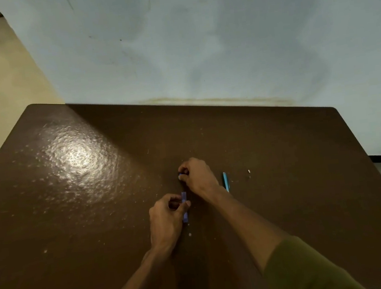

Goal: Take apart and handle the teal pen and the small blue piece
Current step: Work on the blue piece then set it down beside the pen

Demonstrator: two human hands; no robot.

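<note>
Fingers [184, 205] of the left hand [166, 214] curl round a short, flat, violet-blue plastic strip [185, 207], pinching it near its upper half so that it stands roughly on end just above the dark brown glossy counter [73, 205]. Beyond it, the right hand [197, 175] has its fingers bunched tight over a tiny blue piece [180, 174], of which only a sliver shows at the fingertips; whether it rests on the counter or is lifted clear I cannot tell. The slim teal plastic pen [225, 181] lies flat on the counter just beside the right wrist, touched by neither hand. A small white fleck [248, 171] lies further right, well apart from the pen, and another pale speck [189, 234] lies near the left wrist.

By my reading, the step in hand is the handling of the blue parts, with the pen set aside. The next move probably calls for a steady pinch on the tiny piece, which looks easy to drop, and for bringing the two hands together or setting the parts down beside the pen.
</note>
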